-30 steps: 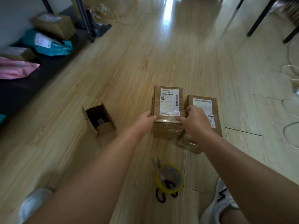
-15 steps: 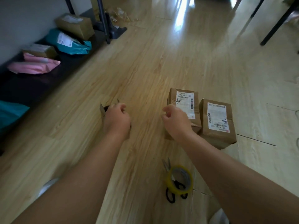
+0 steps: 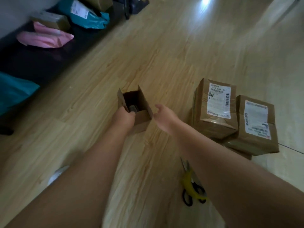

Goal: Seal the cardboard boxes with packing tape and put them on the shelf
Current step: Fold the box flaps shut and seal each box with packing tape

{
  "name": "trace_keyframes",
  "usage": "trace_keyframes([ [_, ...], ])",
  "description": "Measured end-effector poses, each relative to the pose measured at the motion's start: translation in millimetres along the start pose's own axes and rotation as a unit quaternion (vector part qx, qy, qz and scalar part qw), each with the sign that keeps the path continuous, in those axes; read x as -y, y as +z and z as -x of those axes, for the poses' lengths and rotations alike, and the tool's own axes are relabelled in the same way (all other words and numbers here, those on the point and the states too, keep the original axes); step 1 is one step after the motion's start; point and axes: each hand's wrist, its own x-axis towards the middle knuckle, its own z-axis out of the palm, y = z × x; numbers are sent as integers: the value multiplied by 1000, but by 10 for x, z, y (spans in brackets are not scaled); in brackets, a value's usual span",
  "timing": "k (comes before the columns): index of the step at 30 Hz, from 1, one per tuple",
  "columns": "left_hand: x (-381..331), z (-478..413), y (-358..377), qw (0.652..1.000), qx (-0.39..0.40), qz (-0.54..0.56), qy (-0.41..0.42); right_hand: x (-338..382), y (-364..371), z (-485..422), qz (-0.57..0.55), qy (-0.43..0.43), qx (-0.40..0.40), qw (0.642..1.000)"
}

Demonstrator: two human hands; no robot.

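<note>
Head view, ordered from near to far. Both bare forearms reach forward over a wooden floor (image 3: 164,51). A white shoe (image 3: 56,176) shows beside the left forearm.

To the right of the right forearm lie scissors (image 3: 187,198) with black handles. A yellow tape roll (image 3: 189,183) rests across them and is partly hidden by the arm.

Farther out, the left hand (image 3: 125,117) grips the near-left wall of the open box (image 3: 143,119), its fingers curled over the rim into the cavity. The box stands upright on the floor with its flaps raised, and a dark item (image 3: 132,108), too blurred to identify, lies at the bottom.

The right hand (image 3: 164,116) is released, with its fingers (image 3: 158,106) extended toward the box's near-right corner. They are just beside the corner, and contact cannot be determined.

To the right, well apart from both hands, the first sealed box (image 3: 213,122) and the second sealed box (image 3: 256,139) stand touching. Each bears a white label on top.

At far left, a low dark shelf (image 3: 32,60) carries a pink mailer (image 3: 44,38), a small box (image 3: 51,20) and a teal mailer (image 3: 92,18).
</note>
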Motion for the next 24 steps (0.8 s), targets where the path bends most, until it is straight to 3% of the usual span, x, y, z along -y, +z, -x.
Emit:
trace_keyframes([
  [6,48,22,-13,998,1,53,-24,-12,76,73,-40,18,17,999],
  [14,243,704,-63,972,27,231,-40,-225,57,638,-70,33,-52,996],
  [20,571,1367,34,966,37,243,-78,-632,162,1266,-80,19,-97,992],
  [24,851,1704,142,967,52,236,-85,-905,328,1612,-95,19,-81,992],
])
